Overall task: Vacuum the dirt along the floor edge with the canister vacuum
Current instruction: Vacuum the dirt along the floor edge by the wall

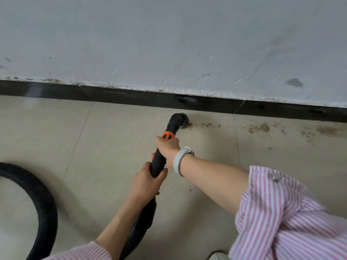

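A black vacuum wand [159, 162] with an orange collar [168, 136] points toward the wall. Its round brush nozzle [181, 120] sits on the tiled floor just in front of the black skirting board [131, 99]. Brown dirt [261, 127] is scattered along the floor edge to the right of the nozzle. My right hand [169, 149] grips the wand just below the orange collar. My left hand [148, 182] grips the wand's lower end, where the ribbed hose begins. The canister is out of view.
The black ribbed hose [43, 201] loops across the floor at the lower left. A scuffed pale wall [169, 44] rises above the skirting. A dark smear [326, 130] marks the floor at the far right.
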### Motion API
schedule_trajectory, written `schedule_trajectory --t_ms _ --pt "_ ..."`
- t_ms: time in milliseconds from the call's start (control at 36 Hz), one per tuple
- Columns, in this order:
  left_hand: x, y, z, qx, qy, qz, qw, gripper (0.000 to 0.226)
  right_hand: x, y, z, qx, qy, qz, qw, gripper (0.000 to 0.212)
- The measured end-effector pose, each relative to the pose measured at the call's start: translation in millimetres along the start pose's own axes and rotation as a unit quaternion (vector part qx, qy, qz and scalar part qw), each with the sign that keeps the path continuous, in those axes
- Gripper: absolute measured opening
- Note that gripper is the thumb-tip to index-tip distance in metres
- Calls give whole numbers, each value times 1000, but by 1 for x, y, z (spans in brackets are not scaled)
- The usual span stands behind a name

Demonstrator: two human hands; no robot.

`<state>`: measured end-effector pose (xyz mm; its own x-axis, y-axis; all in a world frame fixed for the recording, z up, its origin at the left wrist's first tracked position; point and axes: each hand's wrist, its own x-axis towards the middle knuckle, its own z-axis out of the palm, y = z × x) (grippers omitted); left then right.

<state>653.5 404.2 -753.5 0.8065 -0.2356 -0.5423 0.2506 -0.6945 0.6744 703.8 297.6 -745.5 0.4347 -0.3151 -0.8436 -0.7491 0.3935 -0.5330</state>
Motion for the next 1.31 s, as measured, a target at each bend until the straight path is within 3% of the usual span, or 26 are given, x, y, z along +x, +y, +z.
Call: schedule_trajectory --t_ms 167,278,389,1000,1306 --pt "-4 9 20 1 -20 -5 1000 24 5 5 -11 -23 19 -10 1000 57" --pt "-4 16 25 16 -32 4 999 23 8 6 -24 -23 40 -8 999 56" --pt "-3 27 32 15 -48 14 999 22 18 6 -46 -4 39 -7 999 41" --pt "11 74 93 22 -157 56 986 22 35 0 -129 90 115 8 989 50" --pt "9 95 119 27 -197 71 978 25 27 -4 -175 118 130 13 984 26"
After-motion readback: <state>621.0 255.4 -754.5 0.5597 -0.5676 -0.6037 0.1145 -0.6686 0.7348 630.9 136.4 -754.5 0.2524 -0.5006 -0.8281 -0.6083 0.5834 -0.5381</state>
